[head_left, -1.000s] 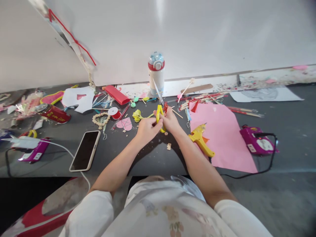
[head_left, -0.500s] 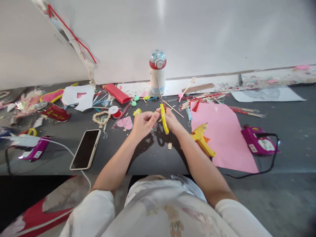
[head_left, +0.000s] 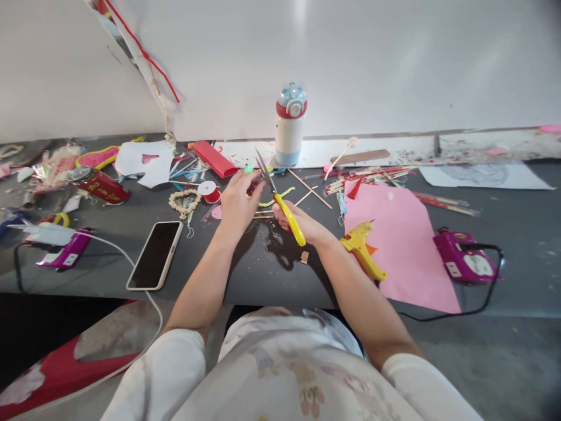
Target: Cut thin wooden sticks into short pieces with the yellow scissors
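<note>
My right hand (head_left: 302,222) grips yellow-handled scissors (head_left: 289,219), whose metal blades point up and to the left. The blades look closed or nearly so. Left of the blade tips, my left hand (head_left: 236,202) is over the table, fingers curved and apart from the thumb; I see nothing held in it. Between the hands lies a yellow-green strip (head_left: 287,192), partly hidden. A pink heart-shaped piece (head_left: 216,212) shows beside my left wrist, mostly covered. Thin wooden sticks (head_left: 311,188) lie beyond the scissors, and a small wooden bit (head_left: 304,256) is nearer me.
A bottle (head_left: 290,131) stands at the back. On the left are a phone (head_left: 155,257), a red can (head_left: 103,186) and a thread spool (head_left: 208,192). A yellow glue gun (head_left: 364,248) rests on pink paper (head_left: 407,257), with a purple power strip (head_left: 465,257) further right.
My hands have moved apart. The left went left and down toward the table, and its fingers opened. The scissors now tilt more to the left, and the yellow-green strip lies between the hands.
</note>
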`<action>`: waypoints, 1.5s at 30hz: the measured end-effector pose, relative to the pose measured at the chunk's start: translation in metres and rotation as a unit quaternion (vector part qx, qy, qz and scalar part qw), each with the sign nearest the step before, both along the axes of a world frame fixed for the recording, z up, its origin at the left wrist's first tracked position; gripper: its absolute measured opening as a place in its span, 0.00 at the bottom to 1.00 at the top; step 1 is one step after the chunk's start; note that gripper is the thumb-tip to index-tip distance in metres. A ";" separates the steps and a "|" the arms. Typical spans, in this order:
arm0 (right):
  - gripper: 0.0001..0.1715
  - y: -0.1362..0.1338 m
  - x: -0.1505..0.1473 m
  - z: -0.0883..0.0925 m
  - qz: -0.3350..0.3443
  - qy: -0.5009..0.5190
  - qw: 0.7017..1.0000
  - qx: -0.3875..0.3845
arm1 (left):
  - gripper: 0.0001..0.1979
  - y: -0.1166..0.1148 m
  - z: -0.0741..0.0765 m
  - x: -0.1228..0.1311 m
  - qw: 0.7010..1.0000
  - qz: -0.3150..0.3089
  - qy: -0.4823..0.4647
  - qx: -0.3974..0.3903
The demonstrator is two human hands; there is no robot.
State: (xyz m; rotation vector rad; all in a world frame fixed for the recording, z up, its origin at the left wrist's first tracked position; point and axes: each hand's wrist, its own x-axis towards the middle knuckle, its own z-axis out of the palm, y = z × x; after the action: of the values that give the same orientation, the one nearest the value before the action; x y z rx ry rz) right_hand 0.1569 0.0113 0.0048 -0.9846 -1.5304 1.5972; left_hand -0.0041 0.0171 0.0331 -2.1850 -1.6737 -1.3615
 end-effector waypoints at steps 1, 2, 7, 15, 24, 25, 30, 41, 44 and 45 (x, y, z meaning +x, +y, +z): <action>0.23 -0.001 0.000 0.001 0.011 0.001 1.000 0.000 | 0.12 0.000 0.000 0.000 1.000 0.004 0.004 0.001; 0.23 -0.002 0.000 0.002 0.021 0.001 1.000 0.000 | 0.11 0.000 0.000 -0.001 1.000 0.007 0.007 0.002; 0.24 -0.004 0.000 0.002 0.061 0.006 0.998 0.012 | 0.11 -0.001 -0.002 -0.002 1.000 -0.004 0.011 0.016; 0.28 -0.006 -0.001 0.002 0.091 0.004 0.995 0.034 | 0.13 -0.003 -0.002 0.001 1.000 0.019 -0.017 -0.009; 0.28 -0.005 0.000 -0.002 0.104 0.019 0.994 0.013 | 0.12 -0.004 0.001 0.003 0.999 0.015 -0.029 -0.015; 0.28 -0.004 0.000 -0.002 0.103 0.025 0.994 0.011 | 0.12 -0.005 0.001 0.003 0.999 0.013 -0.030 -0.015; 0.27 -0.005 0.000 -0.003 0.092 0.032 0.995 0.000 | 0.13 -0.004 0.001 0.003 0.999 0.010 -0.034 -0.023; 0.25 -0.002 -0.001 -0.004 0.077 0.036 0.996 -0.030 | 0.12 -0.003 0.001 0.002 0.999 0.015 -0.029 -0.027; 0.25 -0.002 -0.004 -0.003 0.041 0.023 0.998 -0.040 | 0.12 -0.002 0.000 0.004 0.998 0.022 -0.041 -0.040; 0.25 -0.002 -0.004 -0.004 0.027 0.022 0.999 -0.042 | 0.13 -0.001 -0.002 0.005 0.997 0.023 -0.060 -0.052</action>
State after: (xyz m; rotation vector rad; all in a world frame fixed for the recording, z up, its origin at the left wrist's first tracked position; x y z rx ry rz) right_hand 0.1525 0.0093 0.0010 -0.9550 -1.4826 1.7213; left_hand 0.0007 0.0165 0.0316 -2.1433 -1.8648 -1.4512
